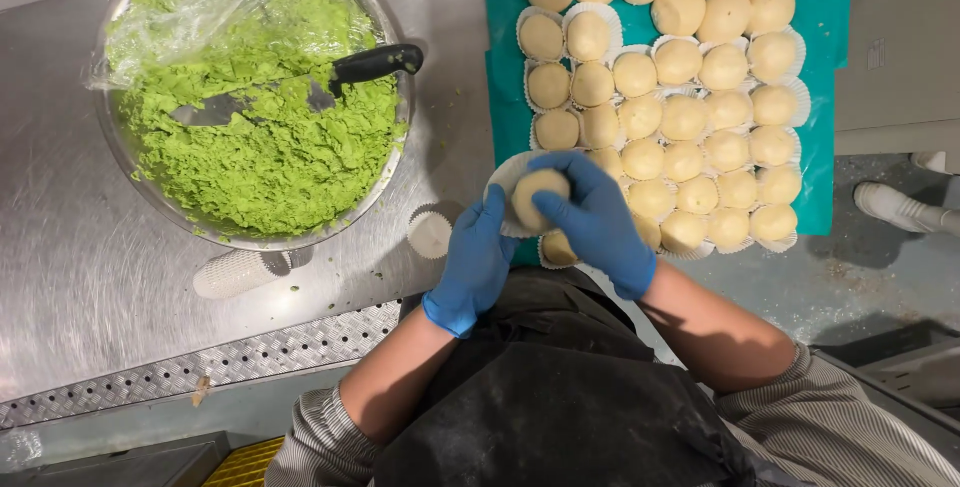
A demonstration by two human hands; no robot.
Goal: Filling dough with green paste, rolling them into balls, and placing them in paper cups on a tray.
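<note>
The person's right hand (597,222) and left hand (477,264), both in blue gloves, close together around one pale dough ball (538,197). It sits in a white fluted paper cup (507,179), the fingers of both hands cradling the cup from either side, apparently so the soft ball seats without being squashed. Just beyond the right hand, a teal tray (505,7) carries rows of similar dough balls, most already in cups. Another ball just below the held one is partly hidden, so whether it has a cup is unclear. Beyond the left hand stands a metal bowl (112,137) of crumbly green paste with a black-handled knife (340,77) lying in it. A stack of empty cups (240,272) lies on its side on the steel table (60,277), within the left hand's easy reach.
</note>
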